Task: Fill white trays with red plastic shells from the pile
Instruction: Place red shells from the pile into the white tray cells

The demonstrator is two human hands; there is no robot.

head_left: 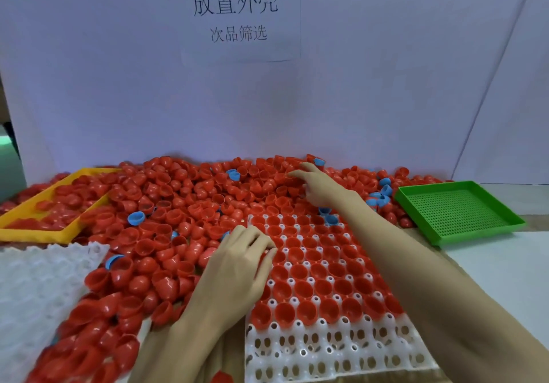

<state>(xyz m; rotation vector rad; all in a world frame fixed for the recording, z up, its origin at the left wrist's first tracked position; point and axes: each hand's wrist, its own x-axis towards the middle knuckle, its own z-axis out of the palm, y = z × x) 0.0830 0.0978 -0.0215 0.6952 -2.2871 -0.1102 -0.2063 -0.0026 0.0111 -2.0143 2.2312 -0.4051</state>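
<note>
While my left hand [237, 264] rests with loosely curled fingers at the left edge of the white tray [326, 350], pinching what may be a red shell, my right hand [319, 185] reaches far into the pile of red shells [178, 192], fingers spread on them. Shells fill the tray's far rows; its near rows stand bare.

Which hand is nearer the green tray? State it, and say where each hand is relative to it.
Right. The right hand reaches into the red shells at the back of the pile, left of the green tray. The left hand rests at the white tray's left edge, farther left and nearer the person.
</note>
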